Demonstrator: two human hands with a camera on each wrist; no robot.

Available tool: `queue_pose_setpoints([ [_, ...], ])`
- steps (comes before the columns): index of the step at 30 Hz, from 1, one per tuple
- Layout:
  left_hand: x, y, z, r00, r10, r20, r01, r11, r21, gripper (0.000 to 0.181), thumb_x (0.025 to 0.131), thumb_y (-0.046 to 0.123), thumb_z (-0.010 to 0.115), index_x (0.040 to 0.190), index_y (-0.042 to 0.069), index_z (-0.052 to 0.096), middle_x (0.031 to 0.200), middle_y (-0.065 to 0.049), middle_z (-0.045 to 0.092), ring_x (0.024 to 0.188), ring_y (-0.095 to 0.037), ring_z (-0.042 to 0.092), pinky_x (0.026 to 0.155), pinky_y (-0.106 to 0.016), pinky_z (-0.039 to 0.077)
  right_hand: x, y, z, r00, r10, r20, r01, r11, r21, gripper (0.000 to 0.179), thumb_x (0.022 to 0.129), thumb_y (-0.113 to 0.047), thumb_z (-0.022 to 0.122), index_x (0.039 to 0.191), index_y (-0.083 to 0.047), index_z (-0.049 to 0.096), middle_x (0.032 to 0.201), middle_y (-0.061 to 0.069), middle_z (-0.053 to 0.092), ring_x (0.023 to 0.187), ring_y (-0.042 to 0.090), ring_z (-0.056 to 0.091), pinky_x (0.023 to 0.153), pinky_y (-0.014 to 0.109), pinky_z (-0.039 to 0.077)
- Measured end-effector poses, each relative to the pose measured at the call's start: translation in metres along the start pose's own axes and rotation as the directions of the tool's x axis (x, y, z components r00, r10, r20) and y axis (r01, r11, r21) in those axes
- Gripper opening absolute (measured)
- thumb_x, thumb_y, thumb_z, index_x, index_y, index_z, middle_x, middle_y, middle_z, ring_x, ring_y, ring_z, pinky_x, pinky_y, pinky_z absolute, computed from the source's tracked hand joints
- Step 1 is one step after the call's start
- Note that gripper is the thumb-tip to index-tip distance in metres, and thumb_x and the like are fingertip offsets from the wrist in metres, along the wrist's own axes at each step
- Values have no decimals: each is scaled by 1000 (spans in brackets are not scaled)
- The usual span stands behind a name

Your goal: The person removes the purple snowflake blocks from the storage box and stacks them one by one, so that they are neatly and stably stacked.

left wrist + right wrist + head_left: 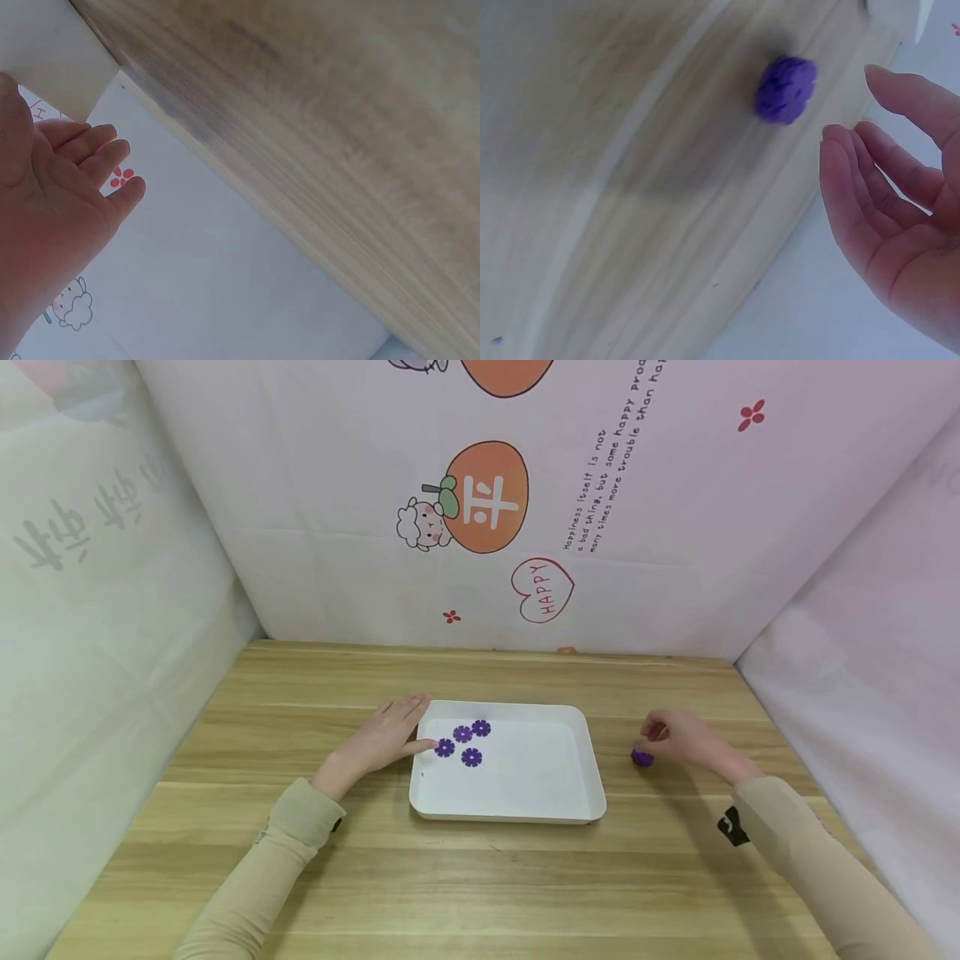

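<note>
Several purple snowflake-shaped plastic discs [472,757] lie flat in the left part of a white tray [525,814]. My left hand [386,735] is at the tray's left rim, fingers extended and thumb reaching over the rim close to one disc; the left wrist view shows the palm of that hand [56,195] with nothing in it. To the right of the tray, a small stack of purple discs [785,90] stands on the table. Beside and just above this stack is my right hand [678,737]. Its fingers and thumb [907,97] are bent and apart, with nothing visible between them.
The wooden table [495,893] carries the tray near its middle. White printed cloth [360,527] hangs at the back and on both sides, bounding the tabletop. A tiny purple bit [496,340] shows on the wood in the right wrist view.
</note>
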State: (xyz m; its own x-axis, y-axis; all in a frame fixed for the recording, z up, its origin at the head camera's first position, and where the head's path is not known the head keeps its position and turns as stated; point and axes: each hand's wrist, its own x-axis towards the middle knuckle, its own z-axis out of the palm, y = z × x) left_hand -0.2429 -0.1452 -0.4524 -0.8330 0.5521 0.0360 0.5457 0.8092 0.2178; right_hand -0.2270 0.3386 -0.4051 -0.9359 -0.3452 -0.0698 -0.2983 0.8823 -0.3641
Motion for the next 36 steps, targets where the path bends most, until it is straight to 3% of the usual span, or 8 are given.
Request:
queue_pose_setpoints([
  [16,-1,-1,-2,1000,1,0,-1,1000,11,86,98,57,49,155,-1,24,162,-21,28,151,-36,29,126,-55,21,30,-49,3,998,-60,-7,60,998,8,22,89,-18,73,100,1,68,92,12,74,82,22,71,75,41,60],
  [30,1,-3,0,1000,1,1,-1,1000,11,86,98,58,48,155,-1,24,162,-20,27,151,-36,28,126,-55,21,61,-92,5,998,-60,3,60,997,52,25,90,-25,73,105,-5,70,97,6,74,86,17,69,73,31,58],
  [36,1,-4,1,1000,-2,9,1,1000,15,86,98,59,48,156,0,23,162,-19,27,152,-34,27,126,-54,20,74,-105,9,989,-145,-3,145,988,58,25,87,-20,76,102,-1,68,97,12,74,85,21,72,76,34,61],
])
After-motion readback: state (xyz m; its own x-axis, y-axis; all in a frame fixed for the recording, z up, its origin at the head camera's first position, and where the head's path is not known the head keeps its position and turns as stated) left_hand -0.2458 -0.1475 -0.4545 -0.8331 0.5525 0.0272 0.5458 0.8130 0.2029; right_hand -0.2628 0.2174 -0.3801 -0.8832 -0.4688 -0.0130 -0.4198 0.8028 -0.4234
